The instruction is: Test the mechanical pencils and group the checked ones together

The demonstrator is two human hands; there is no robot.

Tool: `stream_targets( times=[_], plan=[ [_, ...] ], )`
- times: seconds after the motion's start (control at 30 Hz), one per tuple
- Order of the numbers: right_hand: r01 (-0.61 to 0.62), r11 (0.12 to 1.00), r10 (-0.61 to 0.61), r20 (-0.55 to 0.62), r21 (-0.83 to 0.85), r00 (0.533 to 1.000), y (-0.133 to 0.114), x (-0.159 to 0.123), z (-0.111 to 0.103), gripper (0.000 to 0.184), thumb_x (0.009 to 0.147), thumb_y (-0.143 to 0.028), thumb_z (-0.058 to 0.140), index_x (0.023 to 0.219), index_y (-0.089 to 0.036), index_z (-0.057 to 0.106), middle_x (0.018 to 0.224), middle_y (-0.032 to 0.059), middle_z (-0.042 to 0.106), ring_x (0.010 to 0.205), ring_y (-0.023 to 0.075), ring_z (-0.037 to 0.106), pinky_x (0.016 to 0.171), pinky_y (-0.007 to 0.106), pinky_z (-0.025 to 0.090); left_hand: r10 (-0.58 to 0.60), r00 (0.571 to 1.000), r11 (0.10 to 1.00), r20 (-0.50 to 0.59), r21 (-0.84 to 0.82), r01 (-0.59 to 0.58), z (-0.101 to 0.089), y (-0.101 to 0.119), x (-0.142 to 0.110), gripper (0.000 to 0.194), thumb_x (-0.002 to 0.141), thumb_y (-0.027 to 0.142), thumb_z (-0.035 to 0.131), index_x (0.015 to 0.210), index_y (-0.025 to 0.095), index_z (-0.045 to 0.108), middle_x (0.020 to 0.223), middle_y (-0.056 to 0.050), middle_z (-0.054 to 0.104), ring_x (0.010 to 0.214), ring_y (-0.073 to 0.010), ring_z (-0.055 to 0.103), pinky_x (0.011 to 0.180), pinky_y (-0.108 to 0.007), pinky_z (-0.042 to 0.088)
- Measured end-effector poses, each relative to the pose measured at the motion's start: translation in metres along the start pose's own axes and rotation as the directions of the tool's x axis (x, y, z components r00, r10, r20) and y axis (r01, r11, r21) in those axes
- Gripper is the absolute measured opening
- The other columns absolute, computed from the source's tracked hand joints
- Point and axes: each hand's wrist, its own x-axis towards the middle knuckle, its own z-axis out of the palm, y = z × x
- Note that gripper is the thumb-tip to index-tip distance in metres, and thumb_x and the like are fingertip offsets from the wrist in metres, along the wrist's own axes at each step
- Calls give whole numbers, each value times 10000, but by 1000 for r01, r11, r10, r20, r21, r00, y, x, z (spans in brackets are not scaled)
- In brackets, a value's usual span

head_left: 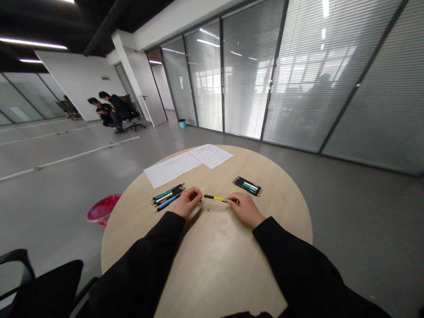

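Observation:
A yellow and black pen (217, 198) stretches between my two hands, just above the middle of the round table. Its left end is pinched in the fingers of my left hand (188, 202). The fingers of my right hand (244, 206) close round its other end. Beside my left hand lies a group of pens (168, 194) in green, white, black and blue, side by side. Beyond my right hand rests a second group of pens (247, 186), black, white and green. A tiny brownish speck (208, 210) is on the wood below the held pen.
Two paper sheets (175, 169) lie at the far side of the round wooden table (212, 265). A red bin (103, 210) stands left on the floor, near a black chair (43, 282). Two people (114, 110) are at the back left. A blue bin (182, 124) stands by the glass wall.

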Motion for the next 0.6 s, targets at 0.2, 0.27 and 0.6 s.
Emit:
stream_targets(
  times=[0.2, 0.27, 0.6],
  plan=[
    [-5, 1000, 5, 21, -8, 1000, -2, 0, -1, 152, 828, -158, 599, 873, -200, 738, 820, 39, 717, 740, 171, 610, 690, 277, 438, -9, 1000, 1000, -10, 16, 9, 1, -3, 0, 244, 792, 395, 646, 749, 163, 586, 659, -4, 610, 626, -136, 578, 647, -274, 465],
    [-7, 1000, 7, 25, 1, 1000, -4, 0, -2, 159, 822, -147, 599, 875, -203, 738, 829, 39, 720, 743, 172, 612, 697, 279, 441, -12, 1000, 1000, -8, 14, 12, 1, -2, 0, 239, 793, 392, 643, 747, 166, 584, 658, 0, 609, 624, -135, 578, 647, -273, 467],
    [-14, 1000, 14, -21, 21, 1000, 0, 0, 0, 146, 831, -170, 602, 873, -210, 736, 809, 28, 713, 738, 170, 611, 686, 277, 434, -34, 999, 997, -5, -63, 34, 0, -3, 0, 246, 800, 403, 650, 802, 163, 596, 698, 3, 605, 652, -139, 599, 683, -296, 502]
  ],
)
